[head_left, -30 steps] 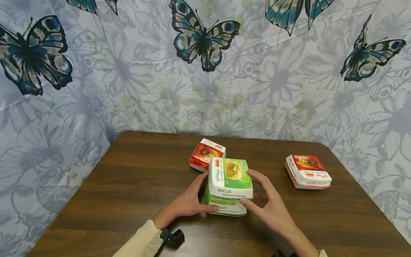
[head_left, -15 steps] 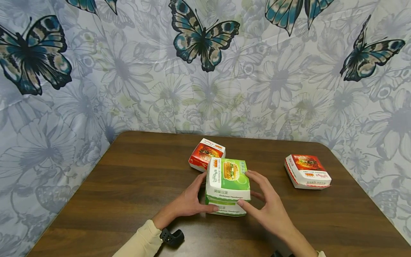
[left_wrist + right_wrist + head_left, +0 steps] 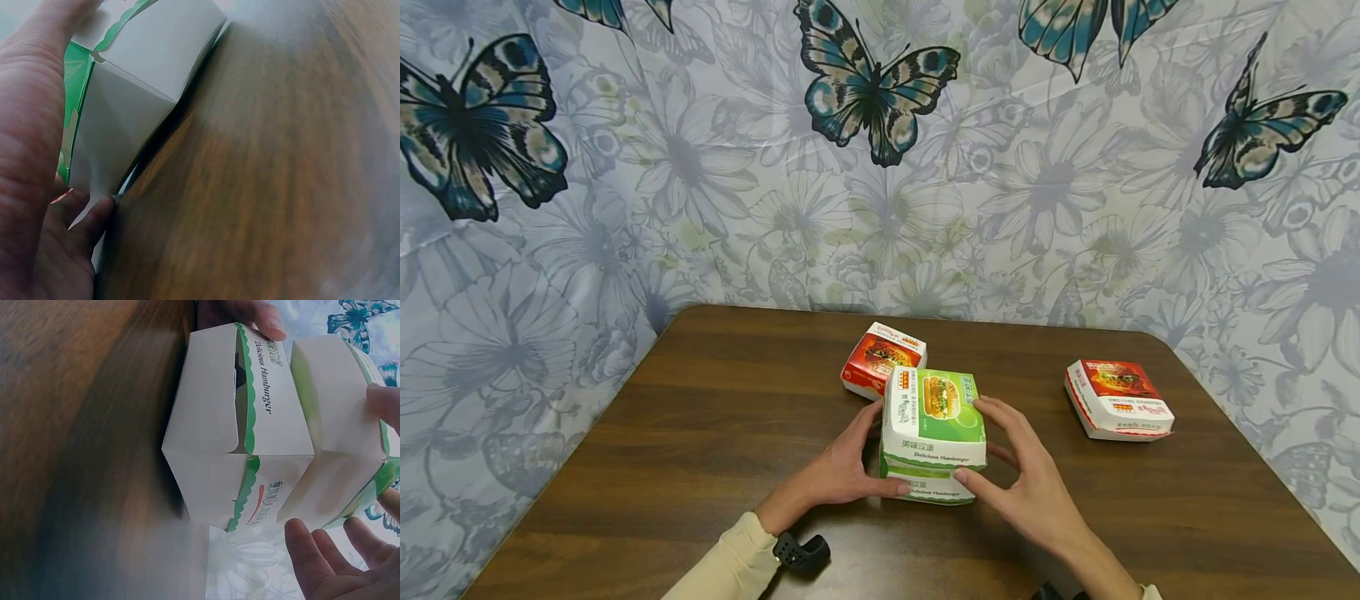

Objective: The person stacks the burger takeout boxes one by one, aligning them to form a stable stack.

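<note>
Two green-and-white hamburger boxes are stacked on the table in the head view. The upper hamburger box (image 3: 943, 417) has a burger picture on its lid and sits over the lower hamburger box (image 3: 934, 488). My left hand (image 3: 838, 468) grips the lower box, thumb on its front and fingers at its left side. My right hand (image 3: 1028, 475) holds the upper box from the right, thumb at its front corner and fingers along its side. In the right wrist view, the lower box (image 3: 209, 412) rests on the table with the upper box (image 3: 344, 394) against its top.
A red-and-white burger box (image 3: 883, 360) lies just behind the stack, partly hidden by it. Another red-and-white burger box (image 3: 1118, 402) lies apart on the right. The brown wooden table (image 3: 715, 392) ends at a butterfly-print cloth (image 3: 715, 167) behind.
The upper green box has shifted slightly left with my right hand, lining up more closely over the lower box. My left hand and the red boxes have stayed put.
</note>
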{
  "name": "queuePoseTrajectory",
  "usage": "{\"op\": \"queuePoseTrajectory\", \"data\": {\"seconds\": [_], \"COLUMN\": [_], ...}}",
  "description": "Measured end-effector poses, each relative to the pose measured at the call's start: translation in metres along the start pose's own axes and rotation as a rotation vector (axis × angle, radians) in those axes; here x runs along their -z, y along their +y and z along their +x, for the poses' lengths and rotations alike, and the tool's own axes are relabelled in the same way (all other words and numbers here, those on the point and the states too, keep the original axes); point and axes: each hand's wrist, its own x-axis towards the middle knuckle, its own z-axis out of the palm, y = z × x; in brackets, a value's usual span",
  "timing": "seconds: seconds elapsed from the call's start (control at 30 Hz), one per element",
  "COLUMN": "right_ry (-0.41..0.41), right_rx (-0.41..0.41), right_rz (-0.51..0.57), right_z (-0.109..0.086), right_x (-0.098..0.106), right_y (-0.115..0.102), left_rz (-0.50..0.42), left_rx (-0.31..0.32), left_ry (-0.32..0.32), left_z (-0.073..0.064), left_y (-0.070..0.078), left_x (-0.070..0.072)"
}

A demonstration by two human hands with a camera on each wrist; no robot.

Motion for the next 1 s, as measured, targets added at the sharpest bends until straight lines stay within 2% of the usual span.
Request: {"op": "queuePoseTrajectory", "data": {"seconds": [0.5,0.67,0.87,1.0], "right_ry": [-0.023,-0.012,0.005,0.015], "right_rx": [0.025,0.052,0.04,0.044], "right_rz": [0.015,0.042,0.047,0.046], "right_z": [0.001,0.0,0.0,0.0], "right_x": [0.002,0.005,0.009,0.01], "right_y": [0.001,0.003,0.006,0.008], "left_rz": [-0.032,-0.04,-0.027,-0.051], "left_rx": [-0.002,-0.003,-0.015,-0.009], "left_ry": [0.006,0.002,0.006,-0.002], "left_z": [0.001,0.001,0.001,0.0], "left_y": [-0.001,-0.002,-0.002,-0.002], "left_x": [0.002,0.002,0.001,0.002]}}
